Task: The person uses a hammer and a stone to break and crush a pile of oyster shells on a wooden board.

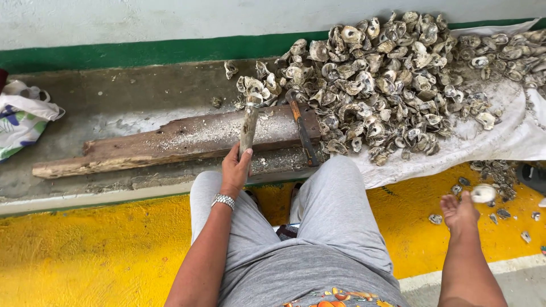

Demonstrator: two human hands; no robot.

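Both hands are occupied: the left hand is closed around the near end of a worn wooden stick, whose far end rests on the weathered plank. A pale oyster shell is pinched in the fingertips of the right hand, held low at the right above the yellow floor. Farther off, right of the plank, a heap of oyster shells is piled on white cloth, with a hammer just beside it.

White patterned bag, far left
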